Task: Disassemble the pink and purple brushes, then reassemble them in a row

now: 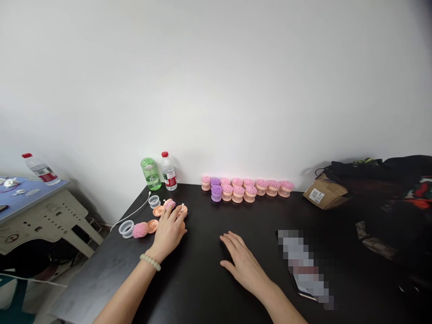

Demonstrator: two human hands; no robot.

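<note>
My left hand [168, 232] reaches over a group of loose parts on the black table, its fingers stretched out and slightly apart. A peach round part [182, 210] lies at its fingertips, and what is under the palm is hidden. Beside it are a pink bristle brush head [140, 230], a peach shallow cup [153, 226], another peach cup [158, 211] and a pink-and-peach piece [169, 204]. Two translucent rings, one nearer [126, 229] and one farther [154, 201], sit on the left. My right hand [243, 262] is open and flat at the table's middle, holding nothing.
Several pink and purple round brushes [238, 194] stand in rows by the wall. A green bottle [150, 173] and a water bottle [169, 172] stand at the back left, near a white cable [131, 213]. A blurred-out phone-like object [302, 265], paper bag [326, 191] and dark bag [381, 184] lie right.
</note>
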